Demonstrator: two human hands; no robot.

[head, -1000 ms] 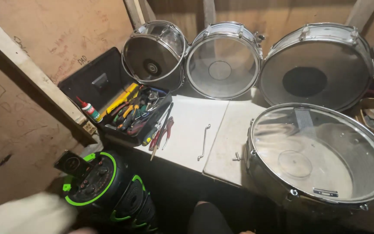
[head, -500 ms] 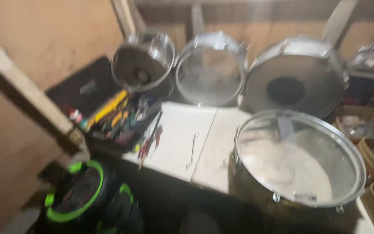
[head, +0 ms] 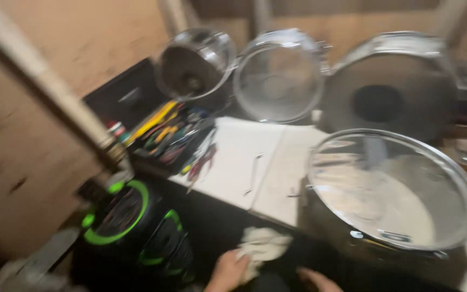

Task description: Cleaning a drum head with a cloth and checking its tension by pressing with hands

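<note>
At the bottom edge, my left hand grips a crumpled white cloth. Just right of it, my right hand shows only in part, near the cloth and the dark floor; its fingers are too blurred to read. Both hands are below the front edge of the white board and left of the large drum, which lies flat with its clear head facing up.
Three drums lean on the back wall: small, medium, large. An open black tool case with several hand tools sits at left. A bent metal wrench lies on the board. A black and green speaker stands lower left.
The view has swung and blurred. Both hands and the white cloth have come into view at the bottom edge; they were out of frame half a second ago.
</note>
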